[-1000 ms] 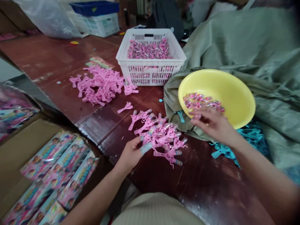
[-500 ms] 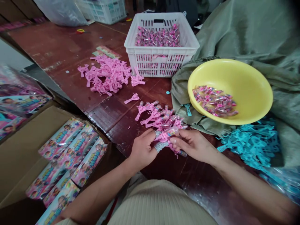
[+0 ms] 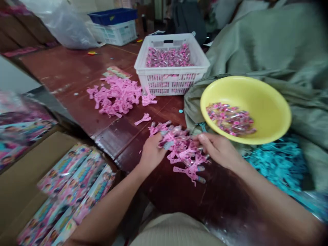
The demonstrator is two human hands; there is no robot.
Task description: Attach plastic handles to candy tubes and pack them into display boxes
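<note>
My left hand (image 3: 153, 147) is at the left side of a pile of pink plastic pieces with clear tubes (image 3: 188, 150); its fingertips are blurred and partly hidden among the pieces, with grey wrapping on some fingers. At the pile's right side is my right hand (image 3: 217, 147), thumb and fingers drawn together; whatever lies between them is too blurred to make out. One loose pink piece (image 3: 142, 119) rests beyond my left hand, and a larger heap of pink pieces (image 3: 118, 95) lies farther back.
A white crate (image 3: 169, 80) of small pink-capped tubes stands at the back. On the right, a yellow basin (image 3: 269, 109) holds more tubes, beside turquoise pieces (image 3: 279, 164) and green cloth (image 3: 256, 44). An open carton (image 3: 23, 171) with printed boxes (image 3: 77, 177) is at left.
The view has tilted up, so the table items appear lower. The pink piece with a tube that was between both hands is no longer distinct; my hands have moved apart around the pile.
</note>
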